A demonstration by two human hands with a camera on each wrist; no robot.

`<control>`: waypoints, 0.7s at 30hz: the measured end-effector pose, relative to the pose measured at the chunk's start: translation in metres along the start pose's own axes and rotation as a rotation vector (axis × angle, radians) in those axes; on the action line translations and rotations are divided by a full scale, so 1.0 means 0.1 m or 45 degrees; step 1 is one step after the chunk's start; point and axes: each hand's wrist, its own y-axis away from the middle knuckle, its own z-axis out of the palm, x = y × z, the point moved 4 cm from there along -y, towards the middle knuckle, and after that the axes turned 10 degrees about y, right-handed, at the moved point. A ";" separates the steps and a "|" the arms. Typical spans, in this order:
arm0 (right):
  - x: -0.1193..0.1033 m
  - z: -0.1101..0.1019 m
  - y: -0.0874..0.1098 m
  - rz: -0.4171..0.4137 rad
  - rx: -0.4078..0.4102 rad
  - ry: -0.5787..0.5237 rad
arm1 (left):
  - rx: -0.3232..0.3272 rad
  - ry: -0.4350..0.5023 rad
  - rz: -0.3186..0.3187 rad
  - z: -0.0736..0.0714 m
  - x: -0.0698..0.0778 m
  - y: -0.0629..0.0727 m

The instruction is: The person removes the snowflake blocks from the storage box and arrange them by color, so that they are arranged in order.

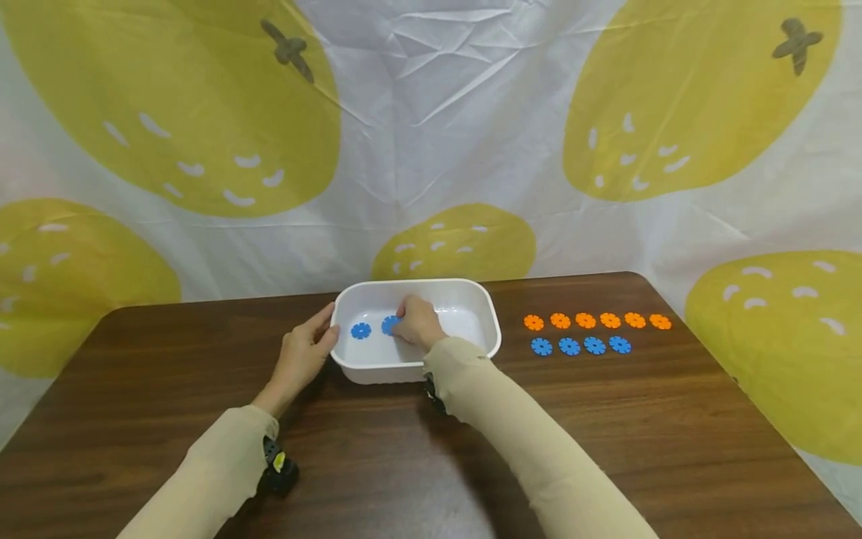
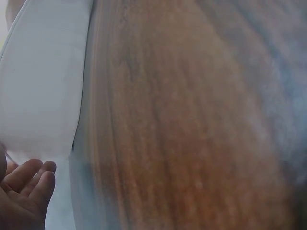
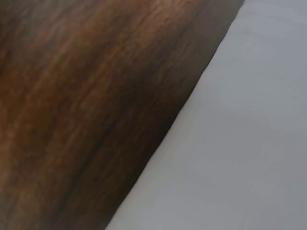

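A white plastic tub [image 1: 377, 367] stands on the table. My left hand [image 1: 304, 359] holds its left end, thumb and fingers at the rim; in the left wrist view, some fingers [image 2: 41, 187] show beside the tub's outer wall. Inside the tub, my right hand [image 1: 419, 323] pinches a blue notched disc [image 1: 389, 325], partly covered by the fingers. Another blue notched disc [image 1: 361, 331] lies to its left on the tub floor. The right wrist view shows only the tub's wall [image 3: 225, 143] and the table, with the hand out of sight.
Right of the tub, several orange notched discs [image 1: 585, 320] lie in a row. In front of them runs a row of several blue notched discs [image 1: 594, 346]. The brown wooden table [image 1: 377, 464] meets a white curtain with yellow fruit prints [image 1: 458, 172] at the back.
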 end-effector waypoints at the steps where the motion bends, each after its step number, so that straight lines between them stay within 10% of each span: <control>1: 0.00 -0.01 0.00 0.004 0.001 -0.010 | 0.000 0.000 -0.002 0.00 0.00 0.00; 21: 0.13 -0.33 0.10 -0.040 -0.017 -0.519 | -0.036 0.008 -0.043 -0.01 0.03 -0.02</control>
